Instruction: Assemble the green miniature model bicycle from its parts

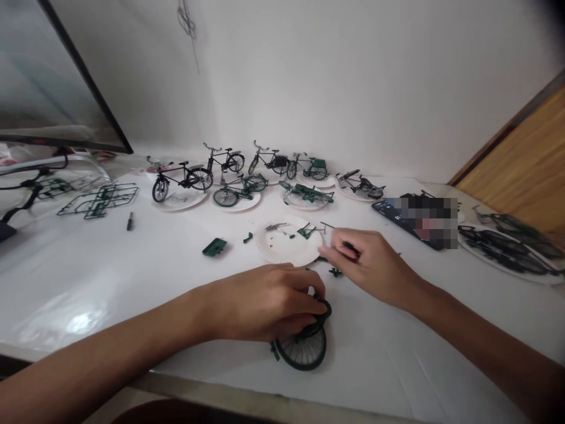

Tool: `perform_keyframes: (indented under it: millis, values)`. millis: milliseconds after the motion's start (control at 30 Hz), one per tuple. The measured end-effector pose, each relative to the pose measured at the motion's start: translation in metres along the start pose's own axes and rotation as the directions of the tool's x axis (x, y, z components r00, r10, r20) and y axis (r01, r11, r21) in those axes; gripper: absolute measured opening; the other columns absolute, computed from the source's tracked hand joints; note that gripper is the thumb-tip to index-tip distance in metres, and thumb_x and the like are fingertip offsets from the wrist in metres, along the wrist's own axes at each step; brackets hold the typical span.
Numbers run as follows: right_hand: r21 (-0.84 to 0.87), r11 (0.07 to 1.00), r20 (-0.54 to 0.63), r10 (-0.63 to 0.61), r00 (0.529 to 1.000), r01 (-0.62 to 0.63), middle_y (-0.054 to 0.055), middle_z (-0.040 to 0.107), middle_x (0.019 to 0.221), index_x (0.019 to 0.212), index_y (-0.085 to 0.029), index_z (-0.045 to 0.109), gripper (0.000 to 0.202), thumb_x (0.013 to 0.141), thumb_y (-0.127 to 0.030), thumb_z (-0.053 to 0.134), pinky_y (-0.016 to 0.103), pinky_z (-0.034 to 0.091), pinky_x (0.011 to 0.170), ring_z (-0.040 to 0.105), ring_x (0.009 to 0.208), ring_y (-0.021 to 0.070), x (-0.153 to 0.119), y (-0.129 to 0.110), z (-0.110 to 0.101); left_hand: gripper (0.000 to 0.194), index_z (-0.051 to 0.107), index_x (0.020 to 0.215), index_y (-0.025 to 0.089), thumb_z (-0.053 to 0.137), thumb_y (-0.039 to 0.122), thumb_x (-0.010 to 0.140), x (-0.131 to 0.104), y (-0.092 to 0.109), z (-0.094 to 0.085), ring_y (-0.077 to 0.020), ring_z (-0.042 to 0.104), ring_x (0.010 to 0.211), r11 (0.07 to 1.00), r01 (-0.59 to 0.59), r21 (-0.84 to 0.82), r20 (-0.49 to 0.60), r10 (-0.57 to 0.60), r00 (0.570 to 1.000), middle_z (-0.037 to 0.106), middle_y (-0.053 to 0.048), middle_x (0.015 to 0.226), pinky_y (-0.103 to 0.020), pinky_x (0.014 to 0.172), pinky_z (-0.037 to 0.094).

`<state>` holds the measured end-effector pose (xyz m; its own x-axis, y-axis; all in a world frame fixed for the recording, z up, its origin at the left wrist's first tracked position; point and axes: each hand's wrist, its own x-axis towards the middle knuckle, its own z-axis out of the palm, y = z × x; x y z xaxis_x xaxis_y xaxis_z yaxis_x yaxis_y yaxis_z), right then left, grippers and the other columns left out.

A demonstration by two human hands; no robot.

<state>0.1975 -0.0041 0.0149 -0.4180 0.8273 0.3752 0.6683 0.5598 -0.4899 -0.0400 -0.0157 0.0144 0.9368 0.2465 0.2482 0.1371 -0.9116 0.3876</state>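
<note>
My left hand [282, 300] is closed around a green model bicycle part near the table's front edge. Its spoked wheel [304, 350] shows below my fingers; the rest is mostly hidden under the hand. To the right and farther back, my right hand [362, 259] has its fingers curled round something dark, too small to name. It hovers beside the right rim of a white paper plate [286, 254], which bears small silver and green parts. A green tray-like piece [215, 247] and a small green piece [248, 238] lie left of that plate. Another green bit [335, 272] lies under my right hand.
Several model bicycles, such as a black one [183, 178], stand or lie on plates along the wall. Green part frames [101, 201] and a small dark tool [130, 221] are at left. A phone [410, 225] and a plate of black parts [512, 253] are at right.
</note>
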Motion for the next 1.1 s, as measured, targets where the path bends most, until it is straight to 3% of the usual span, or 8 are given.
perform_keyframes:
  millis: [133, 200, 300, 367, 733, 900, 1000, 1100]
  values:
    - [-0.061, 0.980, 0.204, -0.175, 0.963, 0.190, 0.002, 0.064, 0.086, 0.076, -0.019, 0.055, 0.021, 0.097, -0.021, 0.053, 0.028, 0.040, 0.067, 0.053, 0.070, 0.0138, 0.048, -0.001, 0.023, 0.026, 0.070, 0.117, 0.010, 0.055, 0.013, 0.096, -0.001, -0.005, 0.002, -0.0212, 0.064, 0.103, 0.999, -0.032, -0.026, -0.031, 0.031, 0.999, 0.065, -0.011, 0.125, -0.030, 0.091, 0.050]
    - [-0.043, 0.966, 0.233, -0.239, 0.942, 0.256, 0.006, 0.070, 0.107, 0.082, -0.019, 0.063, 0.017, 0.095, -0.015, 0.051, 0.029, 0.044, 0.075, 0.062, 0.085, 0.0167, 0.067, 0.003, 0.037, 0.027, 0.070, 0.118, 0.009, 0.056, 0.012, 0.095, -0.002, -0.008, 0.003, -0.0209, 0.065, 0.104, 0.998, -0.045, -0.048, -0.036, 0.043, 0.998, 0.065, -0.011, 0.124, -0.029, 0.091, 0.050]
    - [-0.036, 0.950, 0.237, -0.293, 0.926, 0.310, 0.008, 0.072, 0.109, 0.087, -0.019, 0.067, 0.016, 0.092, -0.011, 0.054, 0.032, 0.047, 0.086, 0.063, 0.103, 0.0222, 0.084, 0.008, 0.053, 0.029, 0.069, 0.120, 0.010, 0.056, 0.011, 0.094, -0.004, -0.011, 0.004, -0.0206, 0.065, 0.104, 0.997, -0.056, -0.044, -0.039, 0.055, 0.998, 0.064, -0.011, 0.127, -0.028, 0.090, 0.051]
    - [-0.035, 0.945, 0.232, -0.310, 0.922, 0.326, 0.008, 0.073, 0.102, 0.089, -0.018, 0.069, 0.015, 0.090, -0.010, 0.056, 0.034, 0.047, 0.087, 0.063, 0.103, 0.0235, 0.088, 0.010, 0.059, 0.028, 0.069, 0.119, 0.009, 0.055, 0.012, 0.095, -0.004, -0.011, 0.004, -0.0216, 0.064, 0.104, 0.997, -0.077, 0.000, -0.041, 0.077, 0.996, 0.064, -0.012, 0.127, -0.030, 0.093, 0.051]
    - [-0.096, 0.900, 0.192, -0.402, 0.895, 0.424, 0.006, 0.071, 0.084, 0.082, -0.017, 0.067, 0.015, 0.093, -0.012, 0.059, 0.035, 0.046, 0.079, 0.062, 0.086, 0.0223, 0.089, 0.016, 0.068, 0.030, 0.069, 0.120, 0.007, 0.054, 0.013, 0.095, -0.005, -0.011, 0.005, -0.0211, 0.062, 0.105, 0.995, -0.083, 0.045, -0.023, 0.085, 0.996, 0.064, -0.011, 0.126, -0.030, 0.095, 0.050]
    - [-0.116, 0.900, 0.154, -0.401, 0.903, 0.420, 0.007, 0.070, 0.087, 0.081, -0.017, 0.062, 0.020, 0.093, -0.006, 0.052, 0.035, 0.048, 0.080, 0.063, 0.087, 0.0218, 0.065, 0.007, 0.040, 0.027, 0.070, 0.116, 0.009, 0.053, 0.013, 0.096, -0.005, -0.010, 0.005, -0.0210, 0.062, 0.101, 0.993, -0.090, 0.073, -0.032, 0.093, 0.995, 0.065, -0.010, 0.123, -0.031, 0.094, 0.049]
    - [-0.139, 0.933, 0.173, -0.306, 0.936, 0.331, 0.008, 0.070, 0.092, 0.084, -0.017, 0.062, 0.019, 0.095, -0.007, 0.049, 0.034, 0.050, 0.081, 0.064, 0.091, 0.0221, 0.047, 0.002, 0.023, 0.024, 0.071, 0.114, 0.011, 0.054, 0.013, 0.096, -0.005, -0.011, 0.007, -0.0203, 0.062, 0.099, 0.992, -0.095, 0.080, -0.041, 0.098, 0.994, 0.066, -0.009, 0.121, -0.031, 0.091, 0.049]
    - [-0.145, 0.955, 0.186, -0.232, 0.955, 0.260, 0.008, 0.072, 0.095, 0.086, -0.018, 0.065, 0.018, 0.097, -0.013, 0.051, 0.036, 0.053, 0.083, 0.066, 0.094, 0.0228, 0.039, 0.004, 0.021, 0.023, 0.070, 0.112, 0.011, 0.054, 0.013, 0.096, -0.004, -0.010, 0.007, -0.0201, 0.062, 0.100, 0.993, -0.080, 0.086, -0.055, 0.085, 0.995, 0.066, -0.010, 0.120, -0.031, 0.090, 0.048]
